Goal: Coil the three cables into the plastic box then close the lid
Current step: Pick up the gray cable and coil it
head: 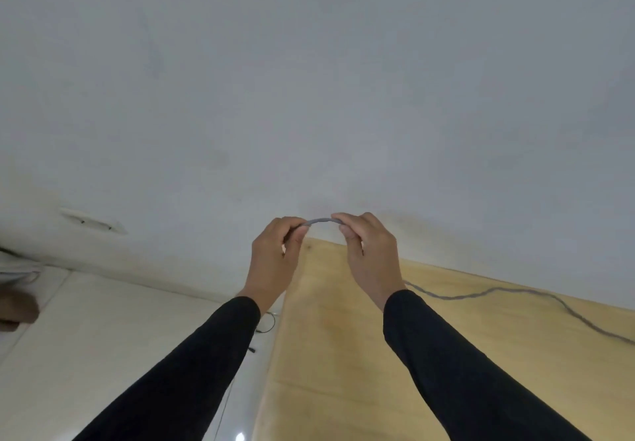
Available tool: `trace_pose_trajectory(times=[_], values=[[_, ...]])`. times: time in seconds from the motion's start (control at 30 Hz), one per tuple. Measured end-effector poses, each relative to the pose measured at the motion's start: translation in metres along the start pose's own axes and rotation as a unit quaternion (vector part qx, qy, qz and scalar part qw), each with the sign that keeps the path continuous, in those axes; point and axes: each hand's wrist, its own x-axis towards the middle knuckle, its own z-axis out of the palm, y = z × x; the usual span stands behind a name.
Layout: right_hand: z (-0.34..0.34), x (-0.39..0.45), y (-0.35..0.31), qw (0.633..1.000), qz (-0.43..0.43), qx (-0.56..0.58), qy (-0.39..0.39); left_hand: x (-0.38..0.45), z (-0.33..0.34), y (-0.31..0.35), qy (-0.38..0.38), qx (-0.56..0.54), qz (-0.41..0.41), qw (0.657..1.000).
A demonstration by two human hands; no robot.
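Both hands are raised in front of a plain pale grey wall (pixel 309 80), above the far edge of a light wooden tabletop (pixel 343 354). The left hand (pixel 275 262) has its fingers curled in, thumb and forefinger pinching one end of a short arched stretch of thin grey braided cable (pixel 323 220). The right hand (pixel 371 255) pinches the other end in the same way, its remaining fingers folded loosely toward the palm. The cable bows upward between the two pinches. Its length runs behind the right wrist and trails over the tabletop to the right edge of the view, where it is cut off. Long black sleeves (pixel 474 372) cover both forearms. A thin dark wire (pixel 268 324) lies on the white tiled floor (pixel 103 337), partly hidden by the left arm.
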Motion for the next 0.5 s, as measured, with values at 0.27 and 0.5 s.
trace_pose_trajectory(times=[0.27,0.5], values=[[-0.12,0.011,-0.02,0.991,0.021,0.065,0.117,-0.013,0.035,0.108,-0.043,-0.136,-0.043,0.989],[-0.206,-0.013,0.006,0.991,0.011,0.084,0.104,-0.028,0.084,0.231,-0.056,-0.508,-0.147,0.847]])
